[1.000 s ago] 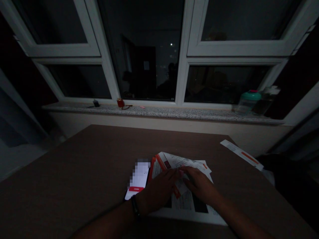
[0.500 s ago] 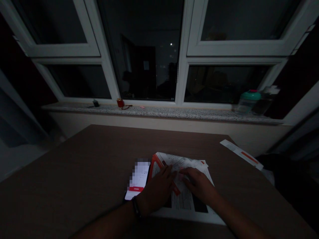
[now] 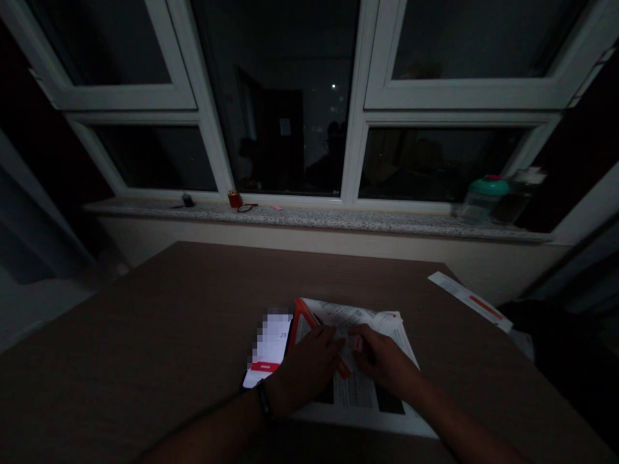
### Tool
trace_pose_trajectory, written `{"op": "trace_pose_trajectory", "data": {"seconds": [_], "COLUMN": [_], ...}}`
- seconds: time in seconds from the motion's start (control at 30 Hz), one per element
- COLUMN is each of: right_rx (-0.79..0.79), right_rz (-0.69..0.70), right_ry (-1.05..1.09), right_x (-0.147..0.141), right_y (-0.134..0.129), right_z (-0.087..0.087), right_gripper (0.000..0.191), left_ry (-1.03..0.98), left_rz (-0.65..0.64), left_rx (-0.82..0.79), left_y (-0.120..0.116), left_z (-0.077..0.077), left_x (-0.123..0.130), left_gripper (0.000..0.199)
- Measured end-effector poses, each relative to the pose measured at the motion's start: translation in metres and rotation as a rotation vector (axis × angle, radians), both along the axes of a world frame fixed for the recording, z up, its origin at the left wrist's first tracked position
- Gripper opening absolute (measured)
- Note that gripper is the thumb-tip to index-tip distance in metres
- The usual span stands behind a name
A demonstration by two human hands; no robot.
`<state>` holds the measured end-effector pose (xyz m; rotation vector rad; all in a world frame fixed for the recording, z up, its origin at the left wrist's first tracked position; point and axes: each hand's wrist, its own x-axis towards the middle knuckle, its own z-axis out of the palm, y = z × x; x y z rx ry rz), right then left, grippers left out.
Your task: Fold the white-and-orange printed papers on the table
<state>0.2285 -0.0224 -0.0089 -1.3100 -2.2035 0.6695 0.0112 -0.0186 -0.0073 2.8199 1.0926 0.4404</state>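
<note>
On the far left of the stone window sill (image 3: 145, 207) sits a small dark thing, too dim to name. Next comes a little red cup (image 3: 235, 199), and you can't see inside it. A thin dark cord (image 3: 249, 207) lies just beside it, then a tiny pink bit (image 3: 276, 208).

Down on the brown table (image 3: 145, 309), a phone (image 3: 267, 348) lies flat with its screen lit. A black watch band (image 3: 264, 401) wraps the wrist of the left hand (image 3: 307, 368). That hand lies on the pile of papers (image 3: 358, 386), which sits near the front of the table, just right of the phone. The pile has a red edge. The left fingers (image 3: 329, 341) are close together and press on the papers.

The right hand (image 3: 382, 361) is on the papers too, very near the left hand. Its fingers (image 3: 360, 338) are bent and seem to pinch a paper fold.

Farther right, a long paper strip (image 3: 469, 301) with an orange mark lies at the table's corner. Up on the sill stands a clear jar (image 3: 478, 207) with a green lid, and you can't tell what is in it. Touching it is a bottle (image 3: 513, 203) with a pale top that looks dark inside.
</note>
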Motion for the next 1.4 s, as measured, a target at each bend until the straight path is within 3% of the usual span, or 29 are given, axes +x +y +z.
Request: {"op": "trace_pose_trajectory", "data": {"seconds": [0.07, 0.3, 0.63, 0.87, 1.17, 1.27, 1.4], "right_rx": [-0.02, -0.003, -0.087, -0.049, 0.01, 0.001, 0.024], "right_rz": [-0.004, 0.077, 0.033, -0.036, -0.047, -0.046, 0.022], "right_ry": [0.009, -0.073, -0.034, -0.159, -0.031, -0.058, 0.0], "right_x": [0.0, 0.001, -0.001, -0.004, -0.008, -0.008, -0.007], "right_y": [0.0, -0.001, -0.006, -0.007, -0.009, -0.007, -0.003], "right_z": [0.0, 0.006, 0.006, 0.006, 0.01, 0.008, 0.003], "right_gripper": [0.043, 0.021, 0.023, 0.009, 0.003, 0.006, 0.026], "left_ry": [-0.004, 0.01, 0.011, 0.024, 0.032, 0.035, 0.023], "left_rz": [0.0, 0.002, -0.005, -0.021, -0.037, -0.034, -0.025], "left_rx": [-0.002, -0.014, -0.028, -0.002, -0.071, -0.073, -0.072], "left_y": [0.0, 0.001, 0.0, 0.001, -0.002, -0.003, -0.003], "left_z": [0.0, 0.001, 0.003, 0.005, 0.018, 0.019, 0.017], "left_x": [0.0, 0.001, 0.0, 0.001, 0.002, 0.002, 0.002], "left_gripper": [0.035, 0.036, 0.038, 0.033, 0.01, 0.009, 0.01]}}
